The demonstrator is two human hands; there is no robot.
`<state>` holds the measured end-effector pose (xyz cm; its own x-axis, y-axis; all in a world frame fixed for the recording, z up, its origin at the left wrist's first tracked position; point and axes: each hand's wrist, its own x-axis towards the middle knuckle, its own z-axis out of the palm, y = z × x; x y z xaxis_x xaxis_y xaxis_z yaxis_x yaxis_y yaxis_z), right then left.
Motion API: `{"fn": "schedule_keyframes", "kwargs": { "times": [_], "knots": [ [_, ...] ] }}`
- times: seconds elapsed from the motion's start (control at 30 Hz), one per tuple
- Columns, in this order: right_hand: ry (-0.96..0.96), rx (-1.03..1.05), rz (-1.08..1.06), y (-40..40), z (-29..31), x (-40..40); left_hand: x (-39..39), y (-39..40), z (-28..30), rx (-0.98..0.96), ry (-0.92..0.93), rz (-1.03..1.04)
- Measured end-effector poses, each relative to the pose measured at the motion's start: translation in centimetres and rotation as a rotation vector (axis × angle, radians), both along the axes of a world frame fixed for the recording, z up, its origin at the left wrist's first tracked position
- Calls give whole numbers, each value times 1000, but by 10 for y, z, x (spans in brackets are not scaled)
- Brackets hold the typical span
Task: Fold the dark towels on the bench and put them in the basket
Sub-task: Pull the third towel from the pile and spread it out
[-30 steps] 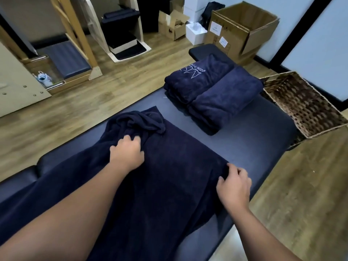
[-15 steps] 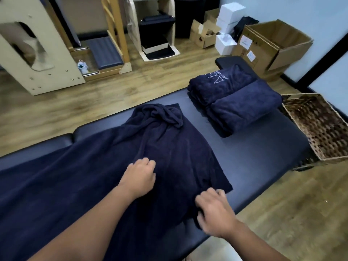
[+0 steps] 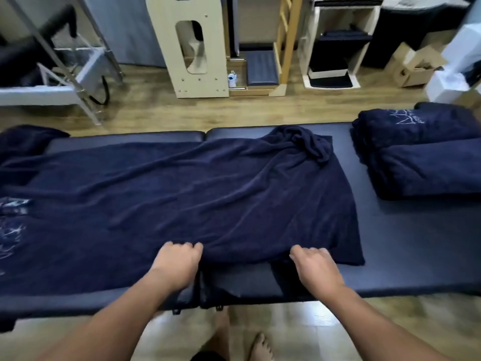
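A large dark navy towel point(image 3: 182, 194) lies spread and wrinkled along the dark padded bench point(image 3: 406, 246), with a bunched corner at its far right end. My left hand point(image 3: 177, 261) and my right hand point(image 3: 316, 267) both grip the towel's near edge with curled fingers, about a forearm's length apart, and the edge is pulled up off the bench front between them. A stack of folded navy towels point(image 3: 421, 157) with pale embroidery sits on the bench's right end. The basket is out of view.
Another dark cloth point(image 3: 23, 142) lies at the bench's far left end. Behind the bench stand a metal frame point(image 3: 78, 74), wooden equipment point(image 3: 197, 48), a shelf unit point(image 3: 338, 48) and cardboard boxes point(image 3: 411, 66). Bare feet point(image 3: 242, 337) stand on the floor below.
The view swung left, and the basket dropped out of sight. Both hands came back from on top of the towel to its near edge and took hold of it.
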<state>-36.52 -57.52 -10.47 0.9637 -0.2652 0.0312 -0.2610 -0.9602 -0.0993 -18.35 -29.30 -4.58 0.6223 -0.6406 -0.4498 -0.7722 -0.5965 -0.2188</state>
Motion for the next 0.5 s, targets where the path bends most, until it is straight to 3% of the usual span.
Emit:
{"fn": "schedule_keyframes", "kwargs": {
  "times": [0.07, 0.17, 0.23, 0.3, 0.37, 0.43, 0.5],
  "knots": [
    [101, 95, 50, 2, 14, -5, 13, 3, 6, -140, 7, 237],
    [170, 249, 76, 5, 39, -14, 41, 2, 13, -611, 159, 684],
    [179, 287, 148, 7, 47, -14, 47, 2, 14, -775, 272, 663],
    [185, 160, 238, 15, 50, -9, 40, 6, 13, -615, 325, 415],
    [137, 54, 226, 23, 43, -3, 29, 14, 7, -317, 158, 216],
    [58, 19, 94, 32, 37, 5, 28, 27, -2, -131, -22, 199],
    [15, -36, 12, 40, 32, 14, 31, 42, -15, -63, -75, 287]
  ]
}}
